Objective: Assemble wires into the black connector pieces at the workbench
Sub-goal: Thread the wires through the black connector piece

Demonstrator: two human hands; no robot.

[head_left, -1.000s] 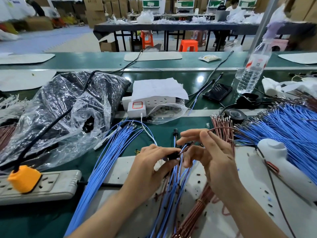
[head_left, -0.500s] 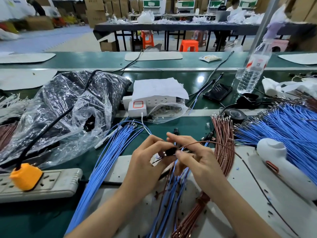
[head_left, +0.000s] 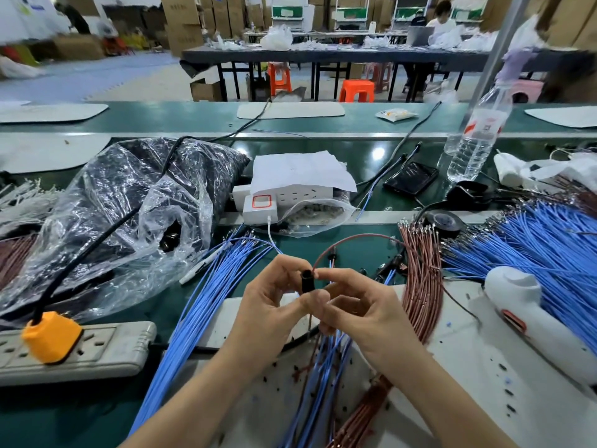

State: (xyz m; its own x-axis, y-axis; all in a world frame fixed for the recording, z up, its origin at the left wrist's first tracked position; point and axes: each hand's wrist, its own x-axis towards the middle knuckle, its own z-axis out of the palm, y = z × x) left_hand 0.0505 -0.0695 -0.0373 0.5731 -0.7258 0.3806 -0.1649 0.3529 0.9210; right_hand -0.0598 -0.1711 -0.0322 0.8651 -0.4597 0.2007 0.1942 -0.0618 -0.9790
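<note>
I watched both forearms reach forward over a white work mat [head_left: 468,367] on the green bench [head_left: 97,415]. Under the wrists, loose blue wires [head_left: 323,367] and a brown wire bundle [head_left: 420,292] crossed the mat.

The left hand [head_left: 271,305] pinched the black connector piece [head_left: 307,280], holding it upright between both hands, just above the mat. The right hand [head_left: 365,315] pinched a single brown wire [head_left: 355,236] at the connector's top end. That wire arched up and right toward the bundle. Fingers hid much of the connector, so I could not tell whether the wire was seated.

To the left, a fan of blue wires [head_left: 206,302] ran past a grey power strip [head_left: 106,347] with an orange plug [head_left: 51,336] in it. To the right lay a white hand tool [head_left: 517,305] and a large blue wire pile [head_left: 533,247].

Beyond these sat a crumpled plastic bag [head_left: 113,205], a white charger block [head_left: 260,205] beside a sheet of paper [head_left: 300,171], a phone [head_left: 410,177] and a water bottle [head_left: 475,140]. Farthest off stood a long table [head_left: 323,54] and an orange stool [head_left: 357,90].
</note>
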